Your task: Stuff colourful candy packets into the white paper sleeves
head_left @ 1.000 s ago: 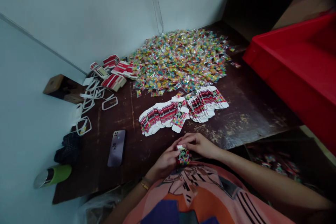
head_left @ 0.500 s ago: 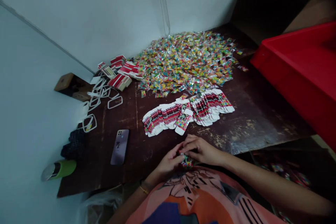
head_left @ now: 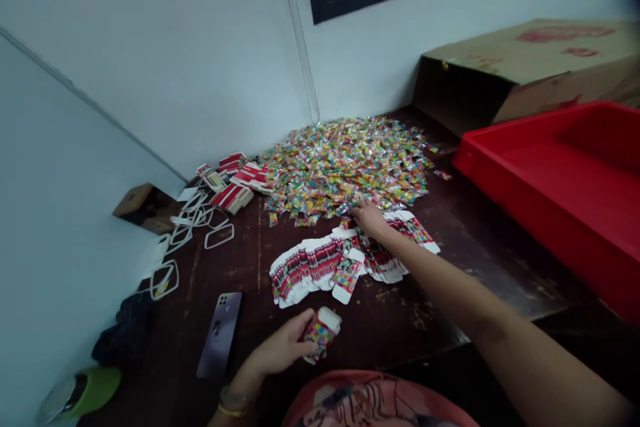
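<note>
My left hand is closed around a small printed carton with a white flap standing up at its top, held over the near edge of the table. My right hand reaches across to the front of a big heap of candy packets in clear wrappers. Its fingertips touch the heap's edge, and what they grip, if anything, is hidden. Below that arm lie two fanned rows of flat cartons, red and white. One loose carton rests across the row between them.
A red tray and an open cardboard box stand at the right. To the left lie a purple phone, white bands, bundled red-and-white cards, a small brown box and a green-and-grey bottle.
My right hand has left the carton at my lap and stretched forward to the candy heap. My left hand has moved leftward with the carton. The view has tilted up, showing a window.
</note>
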Motion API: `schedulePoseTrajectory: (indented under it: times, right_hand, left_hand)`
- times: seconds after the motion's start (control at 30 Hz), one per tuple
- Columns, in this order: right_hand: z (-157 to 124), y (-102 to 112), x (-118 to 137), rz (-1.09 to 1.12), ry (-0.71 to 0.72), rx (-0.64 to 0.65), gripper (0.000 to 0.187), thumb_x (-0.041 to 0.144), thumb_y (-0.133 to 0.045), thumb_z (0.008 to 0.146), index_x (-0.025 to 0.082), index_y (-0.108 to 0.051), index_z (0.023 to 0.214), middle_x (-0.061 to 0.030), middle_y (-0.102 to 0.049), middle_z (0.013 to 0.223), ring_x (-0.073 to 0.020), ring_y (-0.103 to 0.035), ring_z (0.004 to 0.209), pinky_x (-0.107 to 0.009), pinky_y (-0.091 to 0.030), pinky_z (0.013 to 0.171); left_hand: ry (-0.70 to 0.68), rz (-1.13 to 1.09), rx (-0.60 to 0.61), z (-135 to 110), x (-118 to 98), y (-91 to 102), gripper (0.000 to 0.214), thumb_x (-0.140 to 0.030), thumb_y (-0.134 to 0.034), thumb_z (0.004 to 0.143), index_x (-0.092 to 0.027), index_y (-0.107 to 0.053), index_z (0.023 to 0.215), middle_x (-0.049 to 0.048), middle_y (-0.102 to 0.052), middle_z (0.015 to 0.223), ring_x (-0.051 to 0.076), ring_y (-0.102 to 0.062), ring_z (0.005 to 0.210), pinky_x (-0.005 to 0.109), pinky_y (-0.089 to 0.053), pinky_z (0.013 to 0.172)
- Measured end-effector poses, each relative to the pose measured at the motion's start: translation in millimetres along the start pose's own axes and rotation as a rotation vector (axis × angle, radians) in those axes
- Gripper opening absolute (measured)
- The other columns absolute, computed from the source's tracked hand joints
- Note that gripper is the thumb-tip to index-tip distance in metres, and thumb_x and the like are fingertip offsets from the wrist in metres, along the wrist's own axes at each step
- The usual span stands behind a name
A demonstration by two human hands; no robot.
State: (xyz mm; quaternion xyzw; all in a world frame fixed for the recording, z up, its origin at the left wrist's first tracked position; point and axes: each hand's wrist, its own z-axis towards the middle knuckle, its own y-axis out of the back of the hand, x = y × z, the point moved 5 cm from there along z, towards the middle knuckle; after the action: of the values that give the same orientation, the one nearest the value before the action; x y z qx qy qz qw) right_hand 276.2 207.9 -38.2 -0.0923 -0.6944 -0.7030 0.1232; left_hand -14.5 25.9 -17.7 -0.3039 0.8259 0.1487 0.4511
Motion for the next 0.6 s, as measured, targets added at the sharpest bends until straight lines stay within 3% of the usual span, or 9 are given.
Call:
schedulePoseTrajectory:
  times: [0.1,0.23,0.33,0.43,0.6]
  right_hand:
    - [-3,-5,-4,-0.036,-0.015,0.014,0.030,0.040,-0.053,0.093,0.017,-0.061,0.112,-0.0078,-0.063,0.115,-0.0209,-0.058,0.106,-0.044,-0.045,0.095]
    - [-15,-8,3,-0.042,0.004,0.005,0.036,0.041,-0.050,0.093,0.020,-0.060,0.121,-0.0127,-0.062,0.122,-0.0295,-0.049,0.119,-0.047,-0.035,0.100]
    - [-18,-16,24,0.004,0.058,0.014,0.035,0.040,-0.051,0.092,0.022,-0.062,0.120,-0.0133,-0.058,0.129,-0.0307,-0.044,0.124,-0.046,-0.032,0.101]
    - [-12,-19,40,0.089,0.081,0.032,0.031,0.040,-0.053,0.092,0.017,-0.064,0.111,-0.0103,-0.063,0.118,-0.0253,-0.052,0.116,-0.046,-0.036,0.101]
    - [-17,4,53,0.352,0.099,0.024,0.035,0.036,-0.039,0.098,0.011,-0.062,0.107,-0.0113,-0.068,0.102,-0.0199,-0.063,0.095,-0.039,-0.047,0.088]
  left_hand:
    - [-0.052,-0.291,-0.156,15,6,-1.7,0.052,-0.038,-0.061,0.080,-0.021,-0.041,0.125,0.0104,-0.059,0.113,0.022,-0.063,0.088,0.031,-0.053,0.062]
    - [-0.082,-0.419,-0.291,37,1,-11.5,0.050,-0.032,-0.061,0.079,-0.020,-0.041,0.123,0.0080,-0.060,0.102,0.020,-0.064,0.082,0.030,-0.056,0.059]
    - [-0.048,-0.454,-0.330,50,-6,-18.5,0.049,-0.030,-0.063,0.077,-0.018,-0.044,0.120,0.0053,-0.061,0.094,0.017,-0.064,0.075,0.027,-0.055,0.057]
    - [-0.051,-0.459,-0.335,54,-15,-21.1,0.044,-0.035,-0.065,0.076,-0.018,-0.048,0.113,0.0040,-0.061,0.091,0.016,-0.063,0.072,0.025,-0.053,0.054]
    - [-0.068,-0.485,-0.350,48,-16,-12.6,0.043,-0.041,-0.066,0.077,-0.018,-0.049,0.108,0.0035,-0.061,0.092,0.015,-0.064,0.073,0.024,-0.053,0.054]
